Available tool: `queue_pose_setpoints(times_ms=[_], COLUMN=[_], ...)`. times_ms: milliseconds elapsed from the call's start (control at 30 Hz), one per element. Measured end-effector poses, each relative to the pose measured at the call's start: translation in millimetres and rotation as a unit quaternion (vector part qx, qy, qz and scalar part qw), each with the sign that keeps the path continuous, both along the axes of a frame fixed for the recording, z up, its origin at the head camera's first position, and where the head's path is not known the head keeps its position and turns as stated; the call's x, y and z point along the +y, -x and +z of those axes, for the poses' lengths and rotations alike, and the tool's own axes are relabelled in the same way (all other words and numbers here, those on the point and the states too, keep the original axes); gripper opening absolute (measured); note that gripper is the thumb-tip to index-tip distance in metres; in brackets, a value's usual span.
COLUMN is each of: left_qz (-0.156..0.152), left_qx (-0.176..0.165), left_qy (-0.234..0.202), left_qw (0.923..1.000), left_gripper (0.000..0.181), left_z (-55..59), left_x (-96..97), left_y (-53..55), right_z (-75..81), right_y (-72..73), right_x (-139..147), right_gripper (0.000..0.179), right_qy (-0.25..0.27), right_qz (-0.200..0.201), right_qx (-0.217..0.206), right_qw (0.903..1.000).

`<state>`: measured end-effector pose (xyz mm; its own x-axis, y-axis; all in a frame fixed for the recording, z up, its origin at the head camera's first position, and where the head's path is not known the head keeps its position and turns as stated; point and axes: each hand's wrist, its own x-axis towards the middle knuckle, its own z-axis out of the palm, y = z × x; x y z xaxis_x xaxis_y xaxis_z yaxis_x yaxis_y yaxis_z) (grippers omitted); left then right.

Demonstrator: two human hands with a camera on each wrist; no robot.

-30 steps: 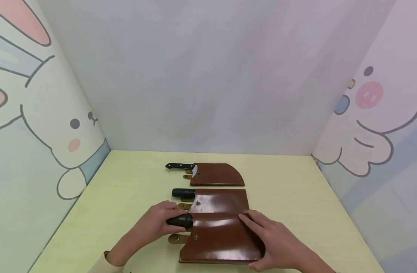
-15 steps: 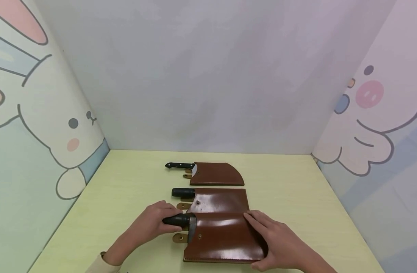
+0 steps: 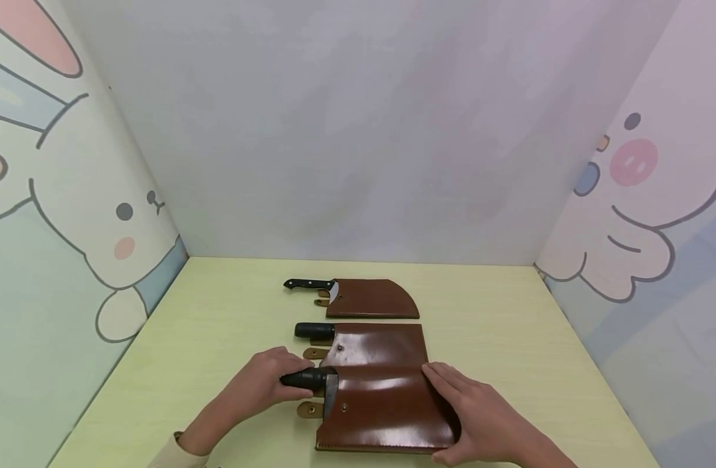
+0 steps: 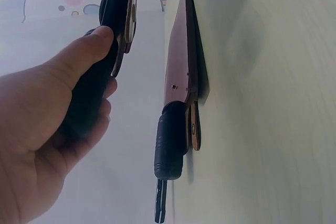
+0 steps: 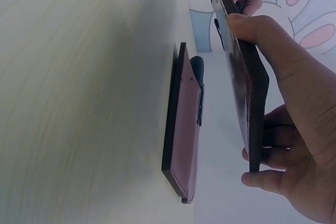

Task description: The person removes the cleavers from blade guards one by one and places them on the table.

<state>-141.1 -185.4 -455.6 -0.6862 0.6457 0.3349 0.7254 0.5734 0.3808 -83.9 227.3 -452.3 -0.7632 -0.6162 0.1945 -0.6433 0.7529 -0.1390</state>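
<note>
My left hand grips the black handle of a cleaver, thumb laid along it in the left wrist view. Most of its blade is hidden in a glossy brown leather sheath; a narrow grey strip of blade shows at the mouth. Below the handle a tan snap strap sticks out. My right hand holds the sheath's far end by its edges, thumb on one edge and fingers on the opposite one. Both wrist views show the sheathed cleaver raised off the table.
Behind it a second cleaver, its black handle to the left, lies in a brown sheath on the pale yellow table. Farther back lies a knife with a riveted handle in a curved sheath. A grey wall stands behind.
The sheath has slid slightly right and my left hand slightly left with the handle, so a strip of blade shows at the mouth. Over the last half second almost nothing has moved.
</note>
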Motion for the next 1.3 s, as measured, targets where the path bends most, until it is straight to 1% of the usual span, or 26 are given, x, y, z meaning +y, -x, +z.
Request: queue_pose_setpoints(times_ms=[133, 200, 433, 600, 800, 967, 1200, 1300], left_qz=[0.007, 0.011, 0.009, 0.013, 0.018, 0.022, 0.027, 0.025], left_qx=[-0.024, -0.026, -0.013, -0.018, -0.037, -0.052, -0.074, -0.082], left_qy=[0.003, 0.006, 0.001, 0.001, 0.01, 0.014, 0.024, 0.023], left_qw=[0.9997, 0.9996, 0.9999, 0.9998, 0.9991, 0.9983, 0.9966, 0.9961], left_gripper=[0.034, 0.034, 0.033, 0.033, 0.036, 0.037, 0.039, 0.04], left_z=[1.3, 1.9, 1.7, -0.1, -1.4, -0.1, 2.7, 4.3], left_x=[0.4, 0.6, 1.8, 1.7, 1.8, 1.2, -1.0, -1.0], left_y=[-1.2, -1.5, -2.5, -3.5, -4.2, -5.8, -7.5, -8.4], right_z=[0.1, 0.5, -0.4, -2.6, -6.0, -6.1, -6.0, -6.9], right_y=[0.1, 0.3, 0.6, 1.0, 0.8, 0.0, -0.9, -0.9], right_x=[0.4, 0.4, 1.7, 3.5, 5.5, 6.0, 6.6, 6.7], right_gripper=[0.116, 0.116, 0.116, 0.117, 0.118, 0.118, 0.117, 0.118], right_qy=[0.001, 0.002, 0.004, 0.011, 0.013, 0.011, 0.011, 0.014], right_qz=[0.0, -0.002, -0.005, -0.003, -0.004, -0.002, -0.004, 0.003], right_qx=[0.003, 0.001, 0.001, 0.005, 0.007, 0.014, -0.007, 0.004], right_qw=[1.0, 1.0, 1.0, 0.9999, 0.9999, 0.9998, 0.9999, 0.9999])
